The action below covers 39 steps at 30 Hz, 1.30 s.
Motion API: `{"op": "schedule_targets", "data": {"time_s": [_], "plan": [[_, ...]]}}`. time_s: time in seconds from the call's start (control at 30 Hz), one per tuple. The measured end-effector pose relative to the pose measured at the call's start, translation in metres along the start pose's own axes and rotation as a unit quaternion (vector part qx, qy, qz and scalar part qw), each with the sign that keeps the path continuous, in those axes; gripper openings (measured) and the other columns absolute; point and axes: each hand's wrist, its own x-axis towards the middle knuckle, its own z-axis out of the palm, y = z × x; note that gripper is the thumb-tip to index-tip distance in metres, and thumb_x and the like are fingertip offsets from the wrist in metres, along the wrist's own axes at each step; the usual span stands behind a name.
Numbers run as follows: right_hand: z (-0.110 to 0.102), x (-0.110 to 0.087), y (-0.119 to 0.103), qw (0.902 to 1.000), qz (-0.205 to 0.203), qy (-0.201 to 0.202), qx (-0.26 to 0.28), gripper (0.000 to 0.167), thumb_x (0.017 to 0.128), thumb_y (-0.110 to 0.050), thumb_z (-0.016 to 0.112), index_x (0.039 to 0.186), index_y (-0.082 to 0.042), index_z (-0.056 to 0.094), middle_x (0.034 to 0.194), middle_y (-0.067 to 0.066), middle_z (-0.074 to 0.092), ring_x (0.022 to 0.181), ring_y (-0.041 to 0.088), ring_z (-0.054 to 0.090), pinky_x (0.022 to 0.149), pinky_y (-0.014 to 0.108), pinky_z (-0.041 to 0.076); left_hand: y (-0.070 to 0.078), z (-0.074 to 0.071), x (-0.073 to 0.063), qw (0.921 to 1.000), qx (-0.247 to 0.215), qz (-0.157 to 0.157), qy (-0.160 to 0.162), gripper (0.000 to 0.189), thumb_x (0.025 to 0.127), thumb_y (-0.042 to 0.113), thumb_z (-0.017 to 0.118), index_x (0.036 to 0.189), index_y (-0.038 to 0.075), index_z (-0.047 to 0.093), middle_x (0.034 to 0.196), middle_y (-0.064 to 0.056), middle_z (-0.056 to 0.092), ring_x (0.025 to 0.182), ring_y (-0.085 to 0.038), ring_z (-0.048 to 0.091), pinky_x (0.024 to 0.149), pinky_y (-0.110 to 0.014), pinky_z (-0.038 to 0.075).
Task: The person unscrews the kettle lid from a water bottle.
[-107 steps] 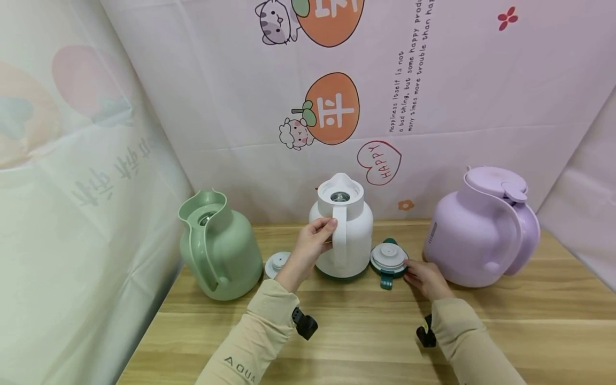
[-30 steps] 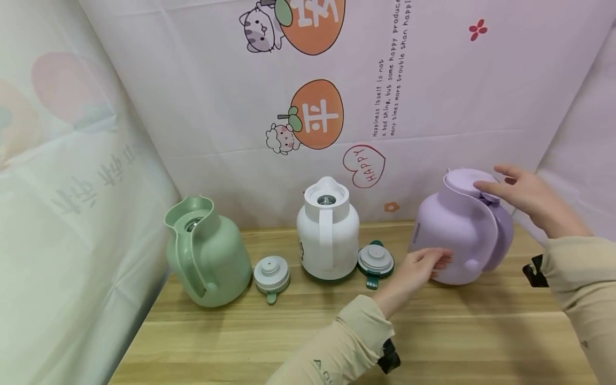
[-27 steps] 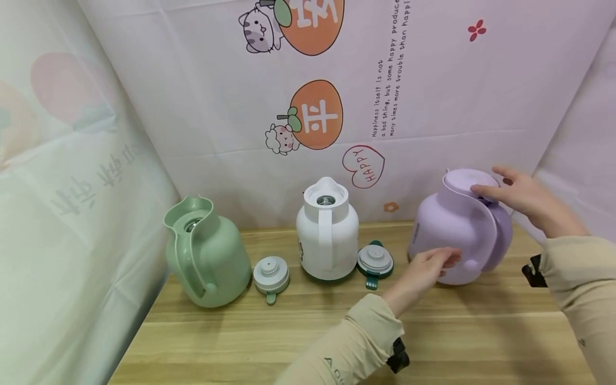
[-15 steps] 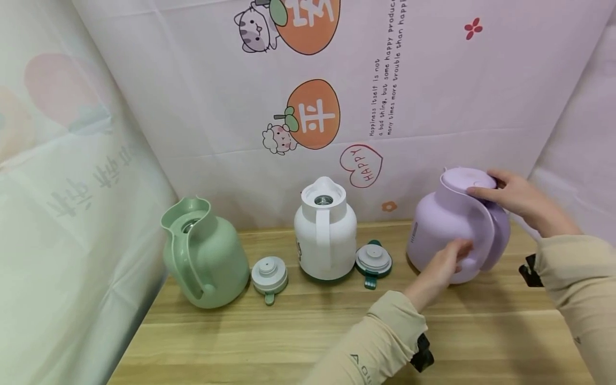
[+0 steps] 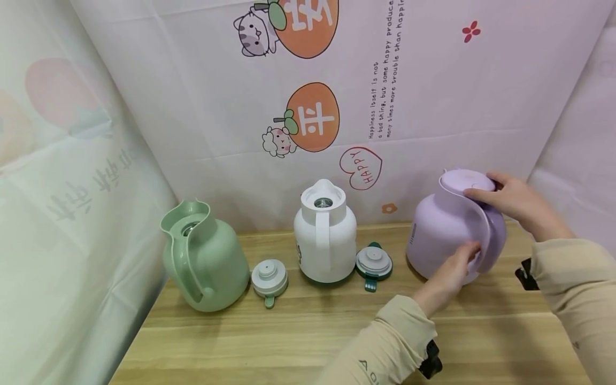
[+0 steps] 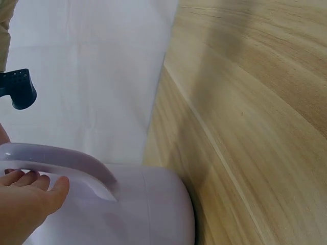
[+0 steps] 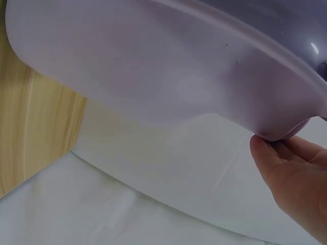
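Note:
A purple thermos jug [image 5: 440, 230] stands upright at the right of the table, its lid [image 5: 462, 180] seated in the neck. My right hand [image 5: 522, 203] holds the lid's rear edge, thumb on the near side and fingers on the far side. In the right wrist view, the thumb and fingers of that hand [image 7: 294, 171] meet the jug's rim. My left hand [image 5: 447, 275] is at the jug's handle [image 5: 487, 230]. The left wrist view shows its fingertips reaching in at the handle [image 6: 61, 171] while the thumb sticks out, not wrapped round it.
Farther left stand a white thermos jug [image 5: 332, 246] and a green thermos jug [image 5: 221, 262], both lidless. Beside the white one lies a grey-and-green lid [image 5: 374, 261]; another lid [image 5: 269, 277] lies by the green one. A printed cloth [image 5: 433, 107] hangs behind the wooden table [image 5: 269, 342].
Both hands have left the white jug and its lid for the purple jug. My left hand has moved right to its handle; my right hand has closed in on its lid.

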Motion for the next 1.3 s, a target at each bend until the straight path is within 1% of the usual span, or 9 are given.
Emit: {"op": "schedule_targets", "data": {"time_s": [0.07,0.13,0.3,0.37,0.53,0.7,0.9,1.0,1.3], "plan": [[0.002,-0.001,-0.003,0.9999,0.002,0.011,-0.008,0.093,0.093,-0.05,0.052,0.145,0.015,0.012,0.141,0.044,0.026,0.128,0.053,0.031,0.099,0.061,0.033,0.0,0.002,0.0,0.9999,-0.005,-0.004,0.009,0.053,0.099,0.04,0.026,0.142,0.015,0.046,0.146,0.004,0.048,0.133,-0.004,0.043,0.107,-0.02,0.038],[0.005,-0.002,-0.005,0.9994,0.001,0.029,-0.017,0.088,0.093,-0.05,0.052,0.142,0.016,0.021,0.138,0.044,0.032,0.124,0.052,0.036,0.095,0.057,0.039,0.001,0.002,0.001,0.9998,-0.01,-0.006,0.018,0.052,0.099,0.039,0.026,0.141,0.015,0.048,0.145,0.004,0.048,0.133,-0.005,0.044,0.108,-0.02,0.037],[0.007,-0.004,-0.011,0.9987,0.009,0.045,-0.022,0.091,0.092,-0.05,0.052,0.141,0.019,0.019,0.138,0.046,0.03,0.124,0.055,0.035,0.096,0.061,0.038,0.001,-0.002,0.002,0.9994,-0.03,0.008,0.012,0.052,0.102,0.035,0.024,0.139,0.008,0.047,0.144,-0.001,0.048,0.133,-0.01,0.044,0.11,-0.021,0.035],[0.007,-0.004,-0.013,0.9987,0.014,0.044,-0.019,0.094,0.092,-0.05,0.052,0.142,0.02,0.014,0.139,0.047,0.025,0.126,0.058,0.03,0.102,0.066,0.031,0.0,-0.003,0.003,0.9993,-0.035,0.016,0.006,0.051,0.102,0.034,0.023,0.139,0.006,0.045,0.144,-0.003,0.047,0.133,-0.012,0.044,0.11,-0.022,0.035],[0.007,-0.005,-0.013,0.9986,0.016,0.048,-0.012,0.092,0.092,-0.049,0.053,0.141,0.02,0.016,0.139,0.046,0.027,0.126,0.056,0.031,0.101,0.065,0.032,0.001,-0.003,0.005,0.9994,-0.022,0.028,0.006,0.05,0.102,0.032,0.024,0.142,0.01,0.044,0.145,-0.001,0.047,0.133,-0.009,0.043,0.11,-0.02,0.035],[0.004,-0.005,-0.014,0.9993,0.018,0.027,-0.021,0.096,0.091,-0.051,0.053,0.144,0.018,0.011,0.141,0.046,0.023,0.129,0.058,0.027,0.103,0.067,0.029,0.004,-0.006,0.007,0.9995,-0.002,0.029,0.013,0.049,0.101,0.035,0.024,0.141,0.018,0.047,0.141,0.002,0.052,0.127,-0.005,0.048,0.104,-0.016,0.037],[0.001,-0.004,-0.017,0.9996,0.014,-0.009,-0.022,0.096,0.092,-0.049,0.053,0.143,0.019,0.007,0.142,0.046,0.021,0.129,0.057,0.026,0.104,0.066,0.028,0.006,-0.009,0.009,0.9987,-0.031,0.03,0.025,0.048,0.102,0.031,0.027,0.136,0.009,0.051,0.134,-0.006,0.058,0.12,-0.011,0.055,0.099,-0.016,0.041],[0.001,-0.002,-0.017,0.9995,0.008,-0.025,-0.021,0.095,0.093,-0.045,0.054,0.142,0.02,0.007,0.14,0.045,0.022,0.126,0.055,0.029,0.102,0.064,0.03,0.004,-0.011,0.008,0.998,-0.03,0.035,0.043,0.044,0.102,0.029,0.031,0.131,0.005,0.053,0.126,-0.007,0.06,0.111,-0.005,0.054,0.093,-0.014,0.042],[-0.001,0.004,-0.023,0.9984,0.009,-0.041,-0.038,0.098,0.092,-0.039,0.058,0.142,0.021,-0.001,0.143,0.048,0.011,0.132,0.058,0.02,0.108,0.067,0.022,0.001,-0.023,0.008,0.9974,-0.026,0.041,0.053,0.042,0.104,0.03,0.031,0.13,0.006,0.054,0.119,-0.012,0.063,0.092,-0.003,0.054,0.078,-0.013,0.042]]}}
